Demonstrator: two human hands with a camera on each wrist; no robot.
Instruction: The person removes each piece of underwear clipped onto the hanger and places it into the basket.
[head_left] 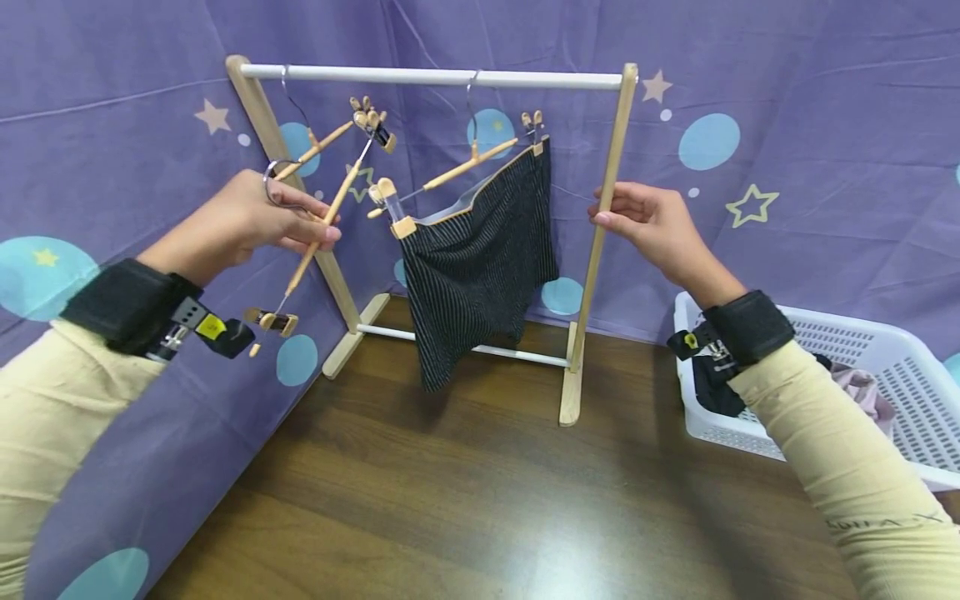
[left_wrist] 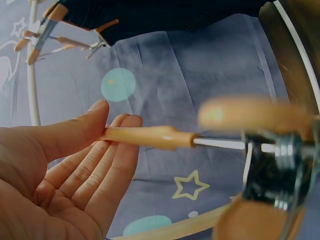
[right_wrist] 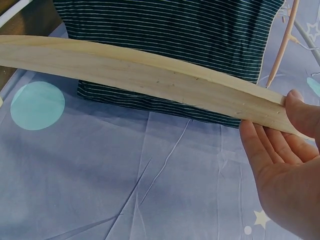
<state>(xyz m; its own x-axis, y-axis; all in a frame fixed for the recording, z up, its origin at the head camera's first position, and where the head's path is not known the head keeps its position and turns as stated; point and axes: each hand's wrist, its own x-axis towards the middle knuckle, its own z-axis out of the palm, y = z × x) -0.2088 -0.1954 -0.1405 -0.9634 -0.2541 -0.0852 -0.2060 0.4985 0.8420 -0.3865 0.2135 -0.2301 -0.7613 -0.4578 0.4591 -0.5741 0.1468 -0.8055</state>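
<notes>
My left hand (head_left: 258, 218) pinches the wooden bar of a clip hanger (head_left: 324, 229) between thumb and fingers, its metal hook lying over the back of the hand. One hanger clip (left_wrist: 275, 165) shows large in the left wrist view. Thumb and fingers of my right hand (head_left: 654, 225) grip the right wooden post (head_left: 609, 171) of a small garment rack. Between the hands, dark striped shorts (head_left: 480, 250) hang by the waistband from a second clip hanger (head_left: 457, 172) on the white rail (head_left: 442, 77). Another hanger (head_left: 313, 148) hangs on the rail's left part, partly behind the left hand.
A white perforated basket (head_left: 911, 358) with dark and pale pink cloth stands at the right, partly behind the right forearm. The rack's feet (head_left: 572, 392) stand on a brown wooden table (head_left: 480, 492). Purple patterned curtain (head_left: 817, 108) hangs behind and along the left.
</notes>
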